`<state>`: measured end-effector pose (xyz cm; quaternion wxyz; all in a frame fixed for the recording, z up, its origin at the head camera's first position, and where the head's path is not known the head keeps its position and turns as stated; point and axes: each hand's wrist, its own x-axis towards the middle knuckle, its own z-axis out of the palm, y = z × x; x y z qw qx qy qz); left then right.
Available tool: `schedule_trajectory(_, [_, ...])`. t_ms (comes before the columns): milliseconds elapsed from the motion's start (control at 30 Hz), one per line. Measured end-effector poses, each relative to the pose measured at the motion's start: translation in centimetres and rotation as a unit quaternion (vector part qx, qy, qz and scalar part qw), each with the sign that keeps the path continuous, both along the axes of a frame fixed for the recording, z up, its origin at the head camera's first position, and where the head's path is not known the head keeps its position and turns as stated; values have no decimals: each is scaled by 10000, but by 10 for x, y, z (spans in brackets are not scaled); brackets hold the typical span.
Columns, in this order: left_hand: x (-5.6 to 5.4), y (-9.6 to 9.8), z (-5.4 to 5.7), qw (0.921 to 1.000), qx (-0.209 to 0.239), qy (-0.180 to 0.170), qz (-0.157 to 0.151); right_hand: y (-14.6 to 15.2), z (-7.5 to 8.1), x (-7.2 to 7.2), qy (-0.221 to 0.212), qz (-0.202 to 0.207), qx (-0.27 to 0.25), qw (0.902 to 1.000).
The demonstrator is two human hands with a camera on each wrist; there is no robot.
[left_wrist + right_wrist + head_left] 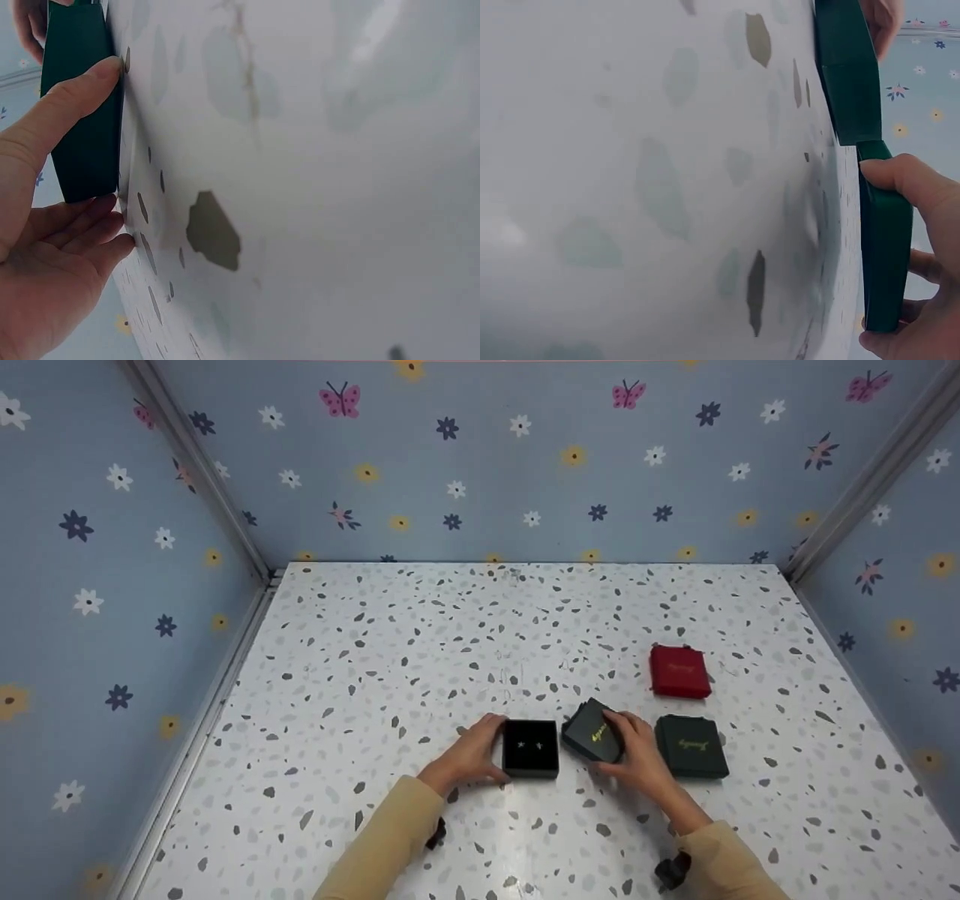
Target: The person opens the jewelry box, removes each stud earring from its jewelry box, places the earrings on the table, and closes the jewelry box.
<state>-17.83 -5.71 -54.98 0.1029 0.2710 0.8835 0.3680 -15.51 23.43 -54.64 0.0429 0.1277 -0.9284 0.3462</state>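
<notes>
An uncovered jewelry box (531, 772) sits on the speckled table, its black insert holding a pair of small silvery earrings (530, 745). My left hand (474, 751) grips the box from its left side, with the thumb at the near side and the fingers at the far end. In the left wrist view the dark green side of the box (82, 142) shows between thumb and fingers. Just right of it, my right hand (637, 754) holds a dark green box lid (589, 731) with gold lettering, turned at an angle. The right wrist view shows the lid (885, 240) between thumb and fingers, close to the box.
Beside the right hand lies a dark green square pouch (691, 746) with gold lettering. Behind it is a similar red pouch (680, 671). Blue flowered panels (480, 457) close off the back and both sides of the table (420, 645).
</notes>
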Motion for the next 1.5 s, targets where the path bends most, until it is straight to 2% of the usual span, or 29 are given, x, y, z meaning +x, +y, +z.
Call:
schedule_trajectory(167, [0, 1, 0, 10000, 7, -8, 1, 0, -4, 3, -24, -41, 111, 9999])
schedule_trajectory(400, [0, 2, -1, 10000, 20, -41, 4, -1, -9, 4, -376, -109, 143, 9991])
schedule_trajectory(667, [1, 1, -1, 10000, 78, 17, 36, -2, -12, 3, -465, -81, 230, 9986])
schedule_trajectory(900, [2, 2, -2, 9999, 24, -101, 113, -4, -15, 4, -542, 14, 369, 9978])
schedule_trajectory(1200, [2, 1, -2, 9998, 126, -91, 124, -7, -9, 3, -375, 2, 440, 9983])
schedule_trajectory(1333, [1, 1, -1, 9998, 146, -75, 129, -12, -4, 1, 25, -5, 373, 9993])
schedule_trajectory(1500, [1, 1, -1, 9998, 97, -71, 143, -19, 0, -2, 654, 217, 35, 9976])
